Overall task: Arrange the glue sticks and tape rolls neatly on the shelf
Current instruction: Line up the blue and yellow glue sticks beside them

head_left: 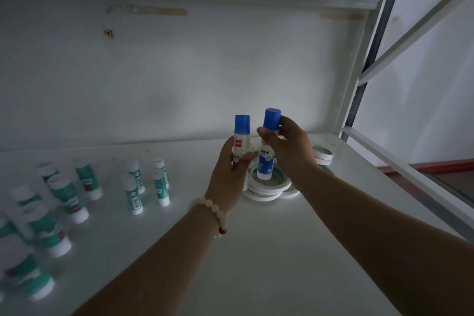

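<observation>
Blue-capped sticks: two glue sticks held upright above the shelf (256,251) — one (241,136) in the left hand (230,172), the other (268,146) in the right hand (289,149).
Left grip: fingers curled round the lower barrel, thumb across the label, cap clear.
Right grip: thumb and fingers closed just under the blue cap, the base hanging free over the tape rolls (269,187).
Tape rolls: flat white rolls stacked in low piles near the back right corner, some hidden by the hands.
Green sticks: green-labelled glue sticks (133,187) standing in loose rows at left, well apart from the tape — blurred toward the edge.
Doing it well: probably best set down base first, one at a time, on bare shelf beside the green rows, not on the rolls.
Risk: tall, narrow sticks may topple neighbours if nudged.
</observation>
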